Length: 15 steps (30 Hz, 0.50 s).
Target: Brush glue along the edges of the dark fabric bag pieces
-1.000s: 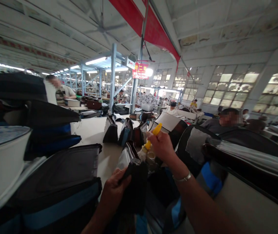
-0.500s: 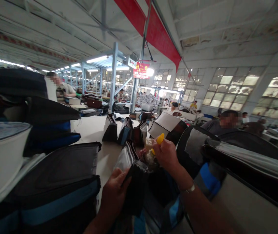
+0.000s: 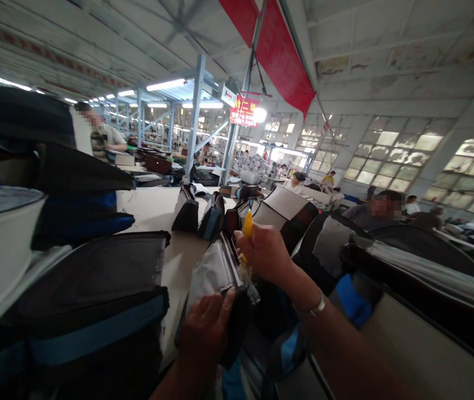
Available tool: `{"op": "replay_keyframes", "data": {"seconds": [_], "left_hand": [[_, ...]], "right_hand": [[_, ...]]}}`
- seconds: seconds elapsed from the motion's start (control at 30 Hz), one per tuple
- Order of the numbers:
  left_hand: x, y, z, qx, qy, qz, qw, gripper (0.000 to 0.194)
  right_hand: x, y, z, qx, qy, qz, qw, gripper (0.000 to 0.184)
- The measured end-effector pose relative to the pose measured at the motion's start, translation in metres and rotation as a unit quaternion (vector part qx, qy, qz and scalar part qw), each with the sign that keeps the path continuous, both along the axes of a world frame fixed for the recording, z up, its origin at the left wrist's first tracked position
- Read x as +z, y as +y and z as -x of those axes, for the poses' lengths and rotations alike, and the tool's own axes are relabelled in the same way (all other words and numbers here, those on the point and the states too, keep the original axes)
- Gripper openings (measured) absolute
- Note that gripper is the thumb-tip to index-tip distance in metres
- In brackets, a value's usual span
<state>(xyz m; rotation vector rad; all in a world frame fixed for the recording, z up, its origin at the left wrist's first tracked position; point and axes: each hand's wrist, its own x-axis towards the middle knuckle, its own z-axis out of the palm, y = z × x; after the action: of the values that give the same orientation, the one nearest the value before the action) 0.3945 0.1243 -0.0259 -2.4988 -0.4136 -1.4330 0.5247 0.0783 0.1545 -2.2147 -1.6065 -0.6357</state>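
My right hand (image 3: 262, 253) is closed around a yellow-handled glue brush (image 3: 247, 225), with its pale bristles (image 3: 244, 272) pointing down. The bristles are close to the edge of a black fabric bag panel (image 3: 237, 328) with a white lining (image 3: 212, 275). My left hand (image 3: 206, 339) grips that panel from below and holds it upright. A metal bracelet (image 3: 314, 307) circles my right wrist. The lower part of the panel is in deep shadow.
Stacks of black and blue bags (image 3: 79, 294) rise on the left, and more bags (image 3: 407, 261) lie on the right. Several bags stand on a white worktable (image 3: 149, 208) ahead. Co-workers (image 3: 382, 214) sit in a large factory hall.
My right hand has moved up and left, with the brush now near the panel's edge. The white lining shows more, and my left hand has shifted on the panel. The view has tilted slightly.
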Motion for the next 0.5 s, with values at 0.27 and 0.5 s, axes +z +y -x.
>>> {"op": "replay_keyframes", "data": {"seconds": [0.27, 0.5], "left_hand": [[0.004, 0.010, 0.005, -0.024, -0.025, 0.055, 0.998, 0.032], [0.052, 0.034, 0.014, -0.144, -0.060, 0.334, 0.930, 0.024]], "right_hand": [[0.001, -0.001, -0.006, 0.006, 0.053, -0.117, 0.992, 0.029], [-0.035, -0.053, -0.009, 0.092, 0.733, -0.431, 0.519, 0.032]]}}
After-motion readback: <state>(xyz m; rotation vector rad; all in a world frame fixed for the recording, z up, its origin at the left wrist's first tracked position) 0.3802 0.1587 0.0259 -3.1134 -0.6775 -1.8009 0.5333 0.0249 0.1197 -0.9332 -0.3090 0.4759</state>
